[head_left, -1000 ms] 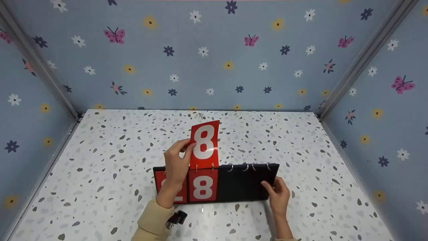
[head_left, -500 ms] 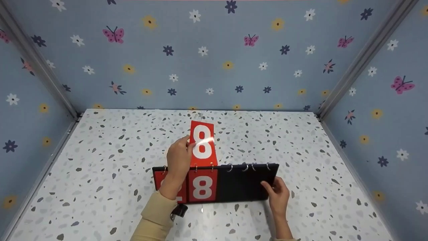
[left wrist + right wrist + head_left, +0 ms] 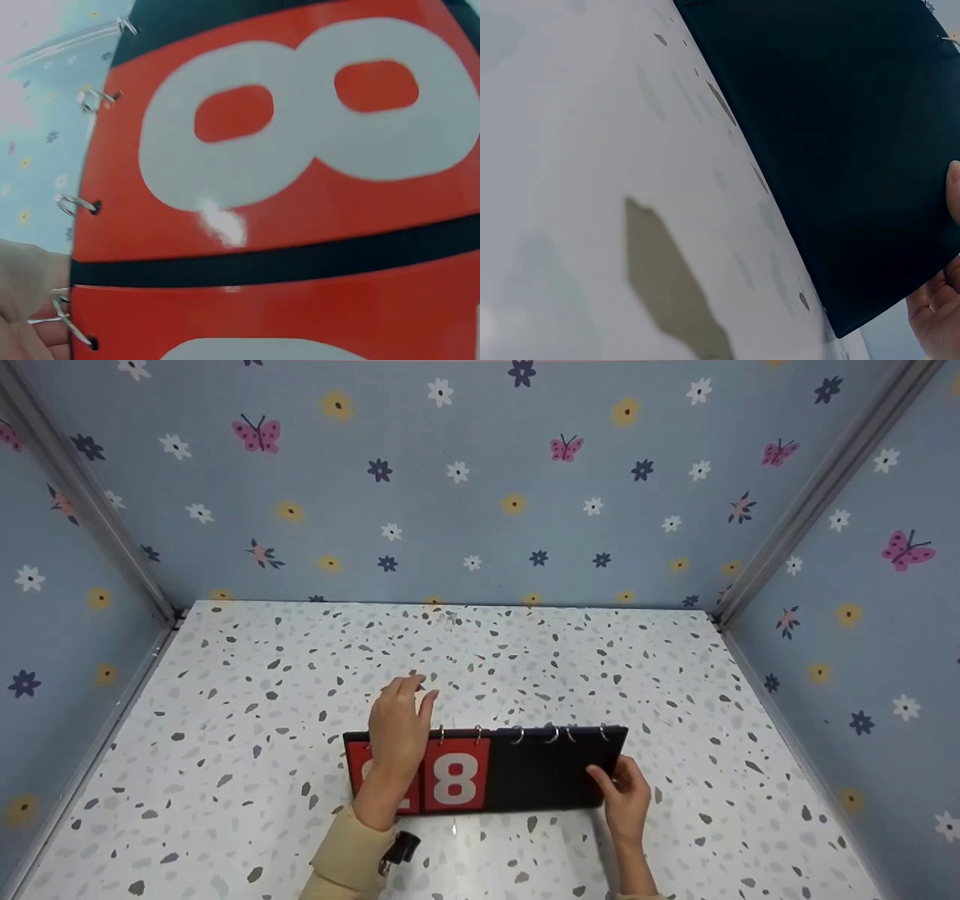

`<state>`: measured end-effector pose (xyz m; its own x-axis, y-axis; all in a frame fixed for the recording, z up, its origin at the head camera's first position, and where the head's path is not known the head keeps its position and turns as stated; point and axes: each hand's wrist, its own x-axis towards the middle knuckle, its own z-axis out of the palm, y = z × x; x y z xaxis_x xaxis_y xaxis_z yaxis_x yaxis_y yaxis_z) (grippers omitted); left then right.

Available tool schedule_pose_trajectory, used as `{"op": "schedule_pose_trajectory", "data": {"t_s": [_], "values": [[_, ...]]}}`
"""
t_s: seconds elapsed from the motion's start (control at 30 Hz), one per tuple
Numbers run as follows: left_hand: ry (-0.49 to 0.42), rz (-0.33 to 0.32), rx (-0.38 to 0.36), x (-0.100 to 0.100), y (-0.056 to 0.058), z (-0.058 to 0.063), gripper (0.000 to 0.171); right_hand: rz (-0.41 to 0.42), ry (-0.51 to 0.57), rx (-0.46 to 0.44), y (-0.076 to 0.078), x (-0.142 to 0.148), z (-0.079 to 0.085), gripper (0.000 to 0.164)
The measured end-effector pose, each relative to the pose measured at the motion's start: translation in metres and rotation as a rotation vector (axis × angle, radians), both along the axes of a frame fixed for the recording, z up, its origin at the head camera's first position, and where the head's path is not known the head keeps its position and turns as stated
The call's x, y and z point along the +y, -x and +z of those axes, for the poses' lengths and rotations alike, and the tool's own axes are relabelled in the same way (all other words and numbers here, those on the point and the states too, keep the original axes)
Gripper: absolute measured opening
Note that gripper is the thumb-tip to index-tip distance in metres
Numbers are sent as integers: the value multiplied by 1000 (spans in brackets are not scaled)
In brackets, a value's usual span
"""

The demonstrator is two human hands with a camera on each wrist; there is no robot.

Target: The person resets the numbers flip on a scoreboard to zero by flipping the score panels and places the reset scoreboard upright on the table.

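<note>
A black flip scoreboard (image 3: 540, 776) stands tilted on the table, held at its right end by my right hand (image 3: 626, 802), thumb in front and fingers behind. On it hangs a red number card (image 3: 455, 780) showing a white 8. Farther left, another red card (image 3: 358, 772) is partly covered by my left hand (image 3: 399, 731). That hand hovers at the board's top edge, fingers extended, holding nothing visible. Metal rings (image 3: 553, 733) line the top. In the left wrist view, the 8 card (image 3: 300, 217) appears close, with part of the left hand (image 3: 30, 300) behind the edge.
The white speckled table (image 3: 270, 697) surrounds the board. Blue patterned panels (image 3: 480, 532) rise at the back and both sides. A small black object (image 3: 403, 847) shows beside the left sleeve (image 3: 351, 851).
The raised red 8 card has left my left hand and dropped out of sight behind the board. The left fingers have opened. My right hand keeps its grip.
</note>
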<state>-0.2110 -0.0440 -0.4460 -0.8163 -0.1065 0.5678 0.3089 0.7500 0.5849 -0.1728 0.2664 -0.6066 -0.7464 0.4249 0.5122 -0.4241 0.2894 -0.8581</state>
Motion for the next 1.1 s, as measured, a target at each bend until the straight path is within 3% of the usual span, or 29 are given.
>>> {"op": "schedule_pose_trajectory", "data": {"t_s": [0.23,0.43,0.57,0.83,1.1], "values": [[-114,-24,140,1,-30,-2,25,5,2,7,-2,-2,6,20],[-180,-25,165,2,-57,-8,32,14,62,-19,-13,-15,35,19],[-195,-35,119,3,-71,-16,37,18,63,-19,-14,-18,40,19],[-254,-59,-19,6,-91,-40,42,39,26,49,-2,-3,8,20],[-316,-53,-215,9,-100,-60,48,38,75,-16,-15,-18,39,18]]}}
